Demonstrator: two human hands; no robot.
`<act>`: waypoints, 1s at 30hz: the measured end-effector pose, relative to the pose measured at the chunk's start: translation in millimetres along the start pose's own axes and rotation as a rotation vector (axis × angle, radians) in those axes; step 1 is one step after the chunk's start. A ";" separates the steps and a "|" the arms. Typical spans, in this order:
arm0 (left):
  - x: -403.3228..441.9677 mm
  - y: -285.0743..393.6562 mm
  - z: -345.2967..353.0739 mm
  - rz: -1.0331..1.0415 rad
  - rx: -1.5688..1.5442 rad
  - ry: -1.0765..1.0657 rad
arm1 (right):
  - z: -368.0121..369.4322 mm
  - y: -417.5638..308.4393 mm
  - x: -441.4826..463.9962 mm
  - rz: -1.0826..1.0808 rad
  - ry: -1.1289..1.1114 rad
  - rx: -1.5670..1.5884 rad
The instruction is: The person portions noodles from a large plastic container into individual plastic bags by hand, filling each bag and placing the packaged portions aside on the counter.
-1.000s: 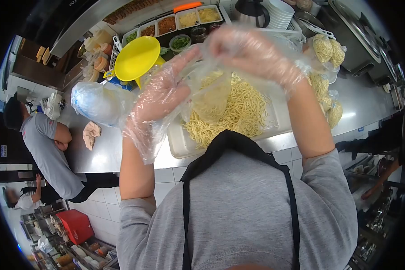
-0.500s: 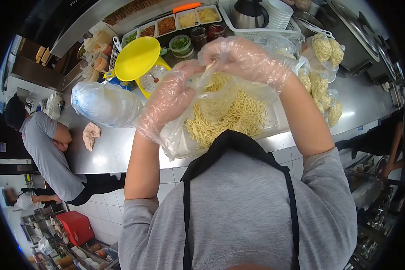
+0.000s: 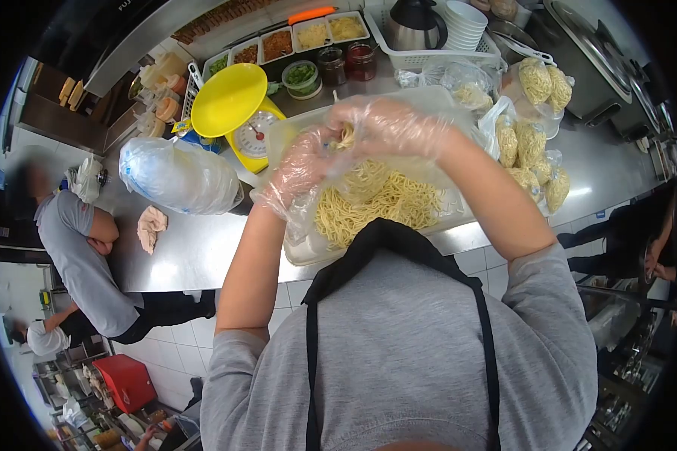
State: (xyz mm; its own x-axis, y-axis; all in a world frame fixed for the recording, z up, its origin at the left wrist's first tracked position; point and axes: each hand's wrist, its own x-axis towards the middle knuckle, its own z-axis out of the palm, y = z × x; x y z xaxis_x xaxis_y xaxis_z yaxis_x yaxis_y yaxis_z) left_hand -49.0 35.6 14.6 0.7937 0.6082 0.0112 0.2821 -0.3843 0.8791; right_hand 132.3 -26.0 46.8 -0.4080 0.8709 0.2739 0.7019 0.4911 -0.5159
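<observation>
Both of my hands wear loose clear plastic gloves and meet at the gathered neck of a clear plastic bag of noodles (image 3: 359, 179). My left hand (image 3: 305, 164) is closed on the left side of the neck. Closed on its upper right side is my right hand (image 3: 390, 126), its fingers curled close to the left ones. The fingertips partly hide the twisted plastic. The bag hangs upright above loose yellow noodles (image 3: 410, 199), which lie in a wide translucent tray (image 3: 301, 254) right in front of me.
To the left are a yellow scale (image 3: 229, 101), a plastic-wrapped stack (image 3: 177, 174) and a crumpled cloth (image 3: 152, 228). Filled noodle bags (image 3: 532, 143) are piled on the right. Jars (image 3: 359, 62) and topping trays (image 3: 293, 39) line the back. A co-worker (image 3: 83, 248) leans at the left counter.
My hands have come lower and closer together at the bag's neck, and my right hand has moved down toward me. The tray's far edge now shows. The co-worker's head has turned.
</observation>
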 end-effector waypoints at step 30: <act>0.8 21.4 -5.5 -0.011 -0.134 0.089 | -74.8 -41.0 12.3 -0.272 0.230 -0.442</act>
State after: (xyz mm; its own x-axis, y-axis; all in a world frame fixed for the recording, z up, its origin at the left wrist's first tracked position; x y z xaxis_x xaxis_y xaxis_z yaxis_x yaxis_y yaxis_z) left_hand -45.3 31.7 36.0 0.7387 0.6729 0.0383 0.2108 -0.2847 0.9351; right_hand 142.2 -34.1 132.1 -0.5053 0.6695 0.5445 0.7872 0.6161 -0.0269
